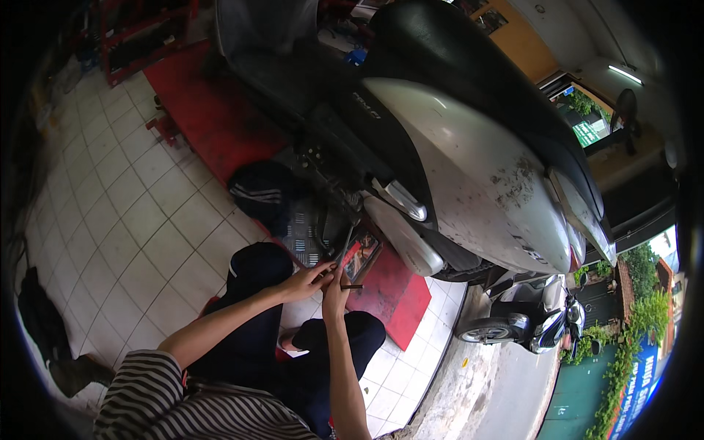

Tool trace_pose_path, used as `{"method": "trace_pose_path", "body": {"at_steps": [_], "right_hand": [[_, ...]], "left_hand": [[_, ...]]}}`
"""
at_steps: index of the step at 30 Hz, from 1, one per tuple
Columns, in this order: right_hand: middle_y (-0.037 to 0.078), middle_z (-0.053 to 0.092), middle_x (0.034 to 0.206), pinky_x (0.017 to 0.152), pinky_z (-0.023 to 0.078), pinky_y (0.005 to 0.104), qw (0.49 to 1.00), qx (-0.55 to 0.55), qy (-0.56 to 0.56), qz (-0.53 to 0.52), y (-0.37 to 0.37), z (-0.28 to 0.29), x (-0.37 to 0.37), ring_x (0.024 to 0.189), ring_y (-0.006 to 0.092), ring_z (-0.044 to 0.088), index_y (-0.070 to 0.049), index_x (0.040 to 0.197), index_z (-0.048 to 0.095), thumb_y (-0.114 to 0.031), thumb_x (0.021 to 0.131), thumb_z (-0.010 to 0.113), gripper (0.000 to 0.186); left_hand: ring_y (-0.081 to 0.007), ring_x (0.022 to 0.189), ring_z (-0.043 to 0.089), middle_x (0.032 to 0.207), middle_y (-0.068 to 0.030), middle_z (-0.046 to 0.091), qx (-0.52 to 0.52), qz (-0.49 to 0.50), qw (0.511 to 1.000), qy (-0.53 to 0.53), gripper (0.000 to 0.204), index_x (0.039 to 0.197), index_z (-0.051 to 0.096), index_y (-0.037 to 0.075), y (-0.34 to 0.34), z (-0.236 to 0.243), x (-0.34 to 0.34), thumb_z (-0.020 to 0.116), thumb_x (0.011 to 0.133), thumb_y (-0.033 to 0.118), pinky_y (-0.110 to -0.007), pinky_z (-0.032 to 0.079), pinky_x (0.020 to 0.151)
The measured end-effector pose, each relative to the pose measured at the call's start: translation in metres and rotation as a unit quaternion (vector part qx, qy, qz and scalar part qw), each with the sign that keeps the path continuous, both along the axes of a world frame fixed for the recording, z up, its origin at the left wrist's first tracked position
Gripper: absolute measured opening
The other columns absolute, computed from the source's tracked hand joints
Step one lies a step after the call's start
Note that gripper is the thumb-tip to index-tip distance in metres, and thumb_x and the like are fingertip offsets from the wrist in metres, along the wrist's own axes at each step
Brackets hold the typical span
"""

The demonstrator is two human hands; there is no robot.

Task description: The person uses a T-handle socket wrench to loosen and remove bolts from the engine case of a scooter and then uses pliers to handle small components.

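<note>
Both my hands are close together in front of my knees, beside a silver and black scooter (462, 154). My right hand (334, 295) is closed around a T-handle wrench (345, 243), its dark crossbar sticking out to the right of the fist. The thin metal shaft points up toward the scooter's dark lower parts. Just left of it, my left hand (315, 281) has its fingers bent and pinched near the shaft. Whether the wrench's tip touches the scooter, I cannot make out. A small tray (361, 255) with red and dark contents lies right beyond the hands.
The scooter stands on a red platform (400, 304) over white floor tiles (139, 271). A dark bundle with pale stripes (258, 192) lies left of the scooter's underside. A red metal rack (121, 44) stands far left. Another motorcycle (524, 315) is parked at right.
</note>
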State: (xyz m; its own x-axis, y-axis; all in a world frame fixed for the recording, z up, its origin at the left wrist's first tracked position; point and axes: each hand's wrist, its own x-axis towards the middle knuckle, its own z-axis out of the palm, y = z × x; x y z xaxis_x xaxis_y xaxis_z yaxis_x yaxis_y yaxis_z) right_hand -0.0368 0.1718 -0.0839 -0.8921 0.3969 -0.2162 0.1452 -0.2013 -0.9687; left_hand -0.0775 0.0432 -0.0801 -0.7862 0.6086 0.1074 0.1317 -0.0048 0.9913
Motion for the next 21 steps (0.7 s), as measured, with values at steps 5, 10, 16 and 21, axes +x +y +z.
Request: {"method": "trace_pose_path", "body": {"at_steps": [5, 10, 16, 21], "right_hand": [[0.0, 0.055, 0.084, 0.066, 0.043, 0.0249, 1.0, 0.022, 0.011, -0.017, -0.009, 0.001, -0.018, 0.075, 0.0076, 0.049, 0.001, 0.102, 0.059, -0.028, 0.107, 0.043, 0.034], [-0.001, 0.054, 0.081, 0.065, 0.04, 0.0252, 0.999, 0.021, 0.024, -0.021, -0.009, 0.007, -0.031, 0.073, 0.0078, 0.047, 0.001, 0.101, 0.059, -0.028, 0.107, 0.043, 0.034], [-0.003, 0.048, 0.076, 0.06, 0.035, 0.0244, 0.999, 0.008, 0.036, -0.036, -0.017, 0.008, -0.038, 0.068, 0.0062, 0.041, -0.003, 0.092, 0.056, -0.029, 0.107, 0.043, 0.033], [-0.004, 0.043, 0.072, 0.053, 0.029, 0.0256, 1.0, 0.015, 0.003, -0.016, -0.007, 0.023, -0.074, 0.061, 0.0049, 0.035, -0.006, 0.084, 0.051, -0.028, 0.107, 0.042, 0.033]], "left_hand": [[-0.0197, 0.106, 0.066, 0.124, -0.019, 0.065, 0.018, 0.033, 0.999, 0.008, 0.051, 0.151, 0.034, 0.006, 0.002, -0.016, -0.006, 0.05, 0.104, 0.018, -0.03, 0.05, 0.091], [-0.0279, 0.124, 0.058, 0.137, -0.021, 0.055, 0.032, 0.04, 0.999, -0.014, 0.057, 0.15, 0.034, 0.004, -0.003, 0.0, -0.004, 0.056, 0.097, 0.012, -0.037, 0.047, 0.1], [-0.0256, 0.125, 0.056, 0.141, -0.0204, 0.052, 0.058, 0.084, 0.994, 0.032, 0.059, 0.151, 0.033, 0.004, -0.001, 0.0, -0.005, 0.055, 0.096, 0.007, -0.036, 0.045, 0.103], [-0.0257, 0.126, 0.054, 0.139, -0.019, 0.052, 0.085, 0.126, 0.988, 0.016, 0.048, 0.147, 0.037, 0.003, -0.001, 0.003, -0.01, 0.049, 0.102, 0.011, -0.035, 0.043, 0.105]]}}
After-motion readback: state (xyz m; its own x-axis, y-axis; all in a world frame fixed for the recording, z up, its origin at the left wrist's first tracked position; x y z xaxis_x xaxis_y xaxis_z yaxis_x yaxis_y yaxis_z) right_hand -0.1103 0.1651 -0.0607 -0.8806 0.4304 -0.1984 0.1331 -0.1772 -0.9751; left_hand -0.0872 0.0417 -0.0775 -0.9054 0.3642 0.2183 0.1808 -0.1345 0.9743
